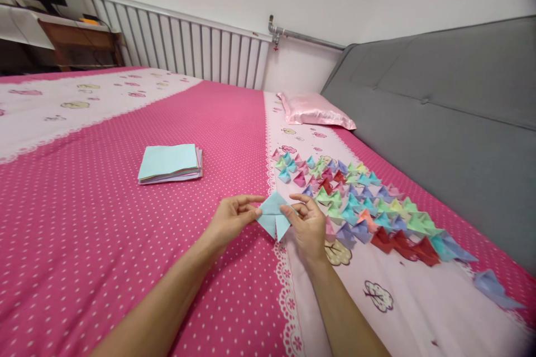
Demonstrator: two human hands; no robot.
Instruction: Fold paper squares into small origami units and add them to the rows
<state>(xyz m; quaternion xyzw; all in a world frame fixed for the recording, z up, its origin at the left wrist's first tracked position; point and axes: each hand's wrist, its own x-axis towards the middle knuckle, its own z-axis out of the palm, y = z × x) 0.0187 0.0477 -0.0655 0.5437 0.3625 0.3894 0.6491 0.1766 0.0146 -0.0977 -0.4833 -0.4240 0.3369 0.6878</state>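
Between my hands, a light blue sheet of origami paper [273, 206] is folded into a diamond, with a slit at its lower point. My left hand [234, 216] pinches the left corner between thumb and fingers. On the opposite side, my right hand [309, 224] grips the right corner, its thumb lying on the front face. Many folded paper boats [354, 201] in several colours stand in rows to the right of my hands. A stack of coloured paper [170, 163] with a light blue sheet on top lies on the bed to the left.
The bed [201, 128] has a pink dotted cover with pale printed bands. A pink pillow [315, 110] lies at the back near the grey headboard [444, 100]. Along the far wall runs a white radiator [180, 39]; a wooden desk [79, 42] stands at far left.
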